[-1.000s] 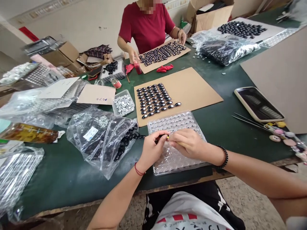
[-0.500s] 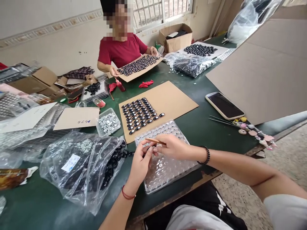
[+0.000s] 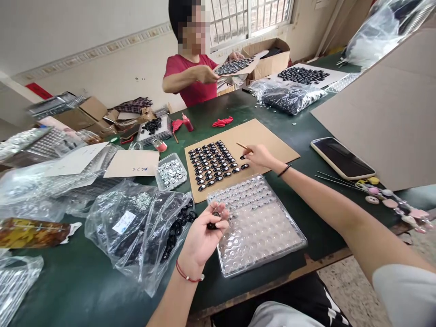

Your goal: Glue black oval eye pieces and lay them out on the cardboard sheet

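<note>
My right hand (image 3: 261, 156) is over the brown cardboard sheet (image 3: 269, 136), closed around a thin wooden stick (image 3: 242, 146). Its fingertips touch a black oval piece (image 3: 243, 157) at the end of the rows. Rows of black oval pieces with shiny silver centres (image 3: 213, 159) cover the left part of the sheet. My left hand (image 3: 206, 227) is turned palm up near the clear plastic tray (image 3: 269, 231), its fingers curled over small black pieces (image 3: 214, 220). Shiny round stones fill the tray's far rows.
A bag of black pieces (image 3: 136, 227) lies left, with a box of silver stones (image 3: 171, 172) behind it. A phone (image 3: 342, 158) and tweezers (image 3: 335, 179) lie right, beneath a large leaning cardboard panel (image 3: 381, 109). Across the table, a person (image 3: 194, 77) holds a loaded cardboard sheet.
My right hand has moved from beside my left hand out to the cardboard sheet, carrying the stick. My left hand has turned palm up. The person opposite has lifted their sheet towards the right.
</note>
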Available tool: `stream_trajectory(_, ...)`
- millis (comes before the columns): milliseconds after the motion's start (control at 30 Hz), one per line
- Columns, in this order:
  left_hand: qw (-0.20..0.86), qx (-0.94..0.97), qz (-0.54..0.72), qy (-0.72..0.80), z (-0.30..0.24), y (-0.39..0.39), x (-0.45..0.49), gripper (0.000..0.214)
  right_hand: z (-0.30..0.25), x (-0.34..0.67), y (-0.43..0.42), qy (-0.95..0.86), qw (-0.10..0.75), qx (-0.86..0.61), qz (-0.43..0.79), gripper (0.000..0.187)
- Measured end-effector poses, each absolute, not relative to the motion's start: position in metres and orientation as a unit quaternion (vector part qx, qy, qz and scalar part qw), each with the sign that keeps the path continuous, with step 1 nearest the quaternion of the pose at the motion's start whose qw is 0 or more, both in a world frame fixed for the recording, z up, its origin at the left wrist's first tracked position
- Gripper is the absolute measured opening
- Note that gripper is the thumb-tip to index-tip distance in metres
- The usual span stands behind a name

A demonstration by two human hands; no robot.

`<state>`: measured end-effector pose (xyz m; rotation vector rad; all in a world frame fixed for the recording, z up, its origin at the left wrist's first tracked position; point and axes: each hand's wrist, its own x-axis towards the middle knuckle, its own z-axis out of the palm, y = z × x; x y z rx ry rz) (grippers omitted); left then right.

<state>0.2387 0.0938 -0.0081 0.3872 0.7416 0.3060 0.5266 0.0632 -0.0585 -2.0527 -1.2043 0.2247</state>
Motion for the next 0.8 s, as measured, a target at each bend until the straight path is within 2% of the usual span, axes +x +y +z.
stream_trajectory(267,0.889,0.244,0.142,0.361,-0.014,0.100,0.239,0.028,-0.087,0.535,0.063,-0.495,0.301,-0.812,0.072,0.024)
stream_trajectory(467,0.891,0.289,0.132,0.324,-0.017,0.097,0.242,0.006,-0.085,0.527,0.063,-0.494,0.300,-0.814,0.057,0.025)
stream_trajectory(500,0.895,0.287,0.130,0.317,-0.018,0.097,0.242,0.009,-0.083,0.527,0.063,-0.490,0.305,-0.815,0.054,0.025)
stream_trajectory(667,0.902,0.257,0.166,0.304,-0.022,0.097,0.240,0.023,-0.061,0.516,0.048,-0.450,0.354,-0.819,0.029,0.035)
stream_trajectory(800,0.917,0.240,0.170,0.268,-0.023,0.095,0.239,0.019,-0.034,0.477,0.018,-0.444,0.501,-0.730,0.141,0.043)
